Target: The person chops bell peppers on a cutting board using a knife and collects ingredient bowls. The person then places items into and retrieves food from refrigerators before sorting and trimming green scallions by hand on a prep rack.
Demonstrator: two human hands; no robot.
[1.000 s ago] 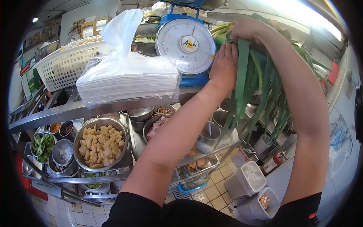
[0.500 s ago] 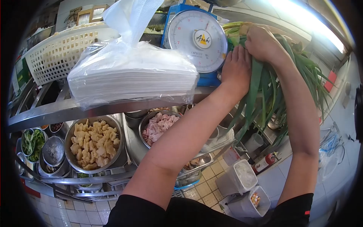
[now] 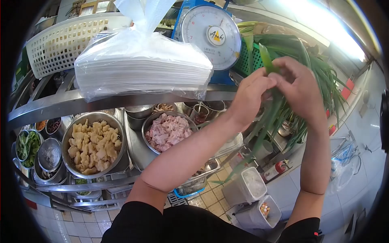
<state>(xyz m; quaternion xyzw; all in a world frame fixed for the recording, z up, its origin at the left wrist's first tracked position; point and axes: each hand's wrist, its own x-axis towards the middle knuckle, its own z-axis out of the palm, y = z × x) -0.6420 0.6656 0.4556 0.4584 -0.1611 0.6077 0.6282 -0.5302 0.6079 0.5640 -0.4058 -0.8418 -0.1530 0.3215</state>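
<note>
Both hands meet in front of a green basket [image 3: 255, 60]. My left hand [image 3: 252, 94] is closed around a long green leek leaf [image 3: 265, 56], whose tip sticks up above the fingers and whose lower part trails down over the floor. Thumb and fingers of my right hand [image 3: 299, 86] pinch the same leaf near that tip. Behind my right hand, a big bunch of leeks [image 3: 324, 73] hangs over the basket's edge. To the left of the basket stands a blue dial scale [image 3: 210, 38].
A wrapped stack of white bags [image 3: 142, 67] and a cream perforated basket [image 3: 52, 54] sit on the steel shelf [image 3: 48, 107]. Below are bowls of raw meat [image 3: 168, 131] and pale battered pieces [image 3: 95, 148]. Lower right stand grey bins [image 3: 251, 182] and a fire extinguisher [image 3: 275, 170].
My hands have come down and away from the leek bunch with one leaf between them. The green basket behind now shows. The camera view has shifted slightly.
</note>
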